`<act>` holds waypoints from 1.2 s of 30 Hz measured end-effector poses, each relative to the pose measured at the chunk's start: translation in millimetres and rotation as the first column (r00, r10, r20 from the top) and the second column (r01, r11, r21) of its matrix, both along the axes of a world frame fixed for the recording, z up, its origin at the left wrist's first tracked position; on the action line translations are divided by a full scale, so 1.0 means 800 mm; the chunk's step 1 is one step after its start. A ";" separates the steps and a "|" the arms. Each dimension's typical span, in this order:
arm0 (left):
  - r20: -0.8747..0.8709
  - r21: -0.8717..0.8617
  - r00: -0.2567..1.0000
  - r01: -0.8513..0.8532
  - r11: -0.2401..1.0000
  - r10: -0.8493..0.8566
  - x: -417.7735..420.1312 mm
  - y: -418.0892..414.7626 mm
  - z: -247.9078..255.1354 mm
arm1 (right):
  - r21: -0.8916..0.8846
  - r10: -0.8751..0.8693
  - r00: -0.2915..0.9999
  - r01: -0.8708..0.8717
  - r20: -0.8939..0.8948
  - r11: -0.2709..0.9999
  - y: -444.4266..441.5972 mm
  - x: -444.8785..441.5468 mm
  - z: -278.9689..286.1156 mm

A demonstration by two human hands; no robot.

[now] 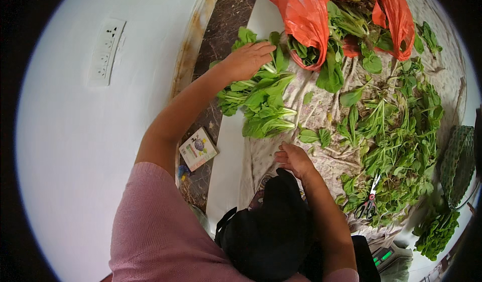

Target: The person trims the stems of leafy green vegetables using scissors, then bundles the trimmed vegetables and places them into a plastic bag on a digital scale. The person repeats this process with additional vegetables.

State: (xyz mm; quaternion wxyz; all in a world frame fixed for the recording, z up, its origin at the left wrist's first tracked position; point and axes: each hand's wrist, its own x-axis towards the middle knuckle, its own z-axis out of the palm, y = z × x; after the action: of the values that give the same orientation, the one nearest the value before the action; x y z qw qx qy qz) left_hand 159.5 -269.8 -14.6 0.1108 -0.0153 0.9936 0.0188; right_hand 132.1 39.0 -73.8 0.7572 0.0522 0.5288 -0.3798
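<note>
My left hand (250, 60) rests palm down on a pile of leafy greens (263, 94) with pale stems, at the left edge of a patterned cloth (316, 112). Its fingers are stretched out, and the thumb and palm are hidden, so a grip cannot be made out. Nearer to me, my right hand (295, 159) hovers over the cloth with slightly curled fingers and nothing visible in them. To its right spreads a heap of loose, untrimmed greens (399, 139). Scissors (369, 201) with black and red handles lie on the near part of that heap.
A red plastic bag (308, 14) stuffed with greens lies open at the far side. On the left are a small printed box (198, 149) and a wall power socket strip (106, 52). A green woven basket (457, 165) and a digital scale (388, 257) are at the right. Something black (267, 225) blocks the near middle.
</note>
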 end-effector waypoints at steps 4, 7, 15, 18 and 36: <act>0.222 -0.136 0.975 0.056 0.989 -0.025 -0.030 -0.015 -0.031 | 0.039 -0.067 0.994 0.064 0.082 0.997 0.002 0.005 -0.021; 0.297 -0.127 0.952 0.122 0.984 -0.080 -0.049 -0.021 -0.050 | 0.092 -0.125 0.983 0.114 0.131 0.989 -0.012 0.004 -0.020; 0.416 -0.088 0.906 -0.047 0.995 0.080 -0.001 -0.022 -0.017 | -0.191 -0.029 0.770 -0.121 -0.637 0.974 -0.072 -0.027 0.029; 0.383 -0.083 0.917 -0.083 0.993 0.109 0.013 0.002 0.002 | -0.282 -0.257 0.331 -0.027 -0.908 0.959 -0.117 -0.028 0.002; 0.268 0.196 0.921 -0.338 0.921 0.281 0.082 -0.007 -0.043 | -0.197 -0.233 0.958 0.199 -0.167 0.960 0.034 -0.046 0.073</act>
State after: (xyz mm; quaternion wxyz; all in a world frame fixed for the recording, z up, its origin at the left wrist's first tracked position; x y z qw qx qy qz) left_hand 225.3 -275.6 -48.7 0.2240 -0.1620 0.9487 0.1532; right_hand 95.6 66.0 -15.4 0.6592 0.0056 0.5531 -0.5095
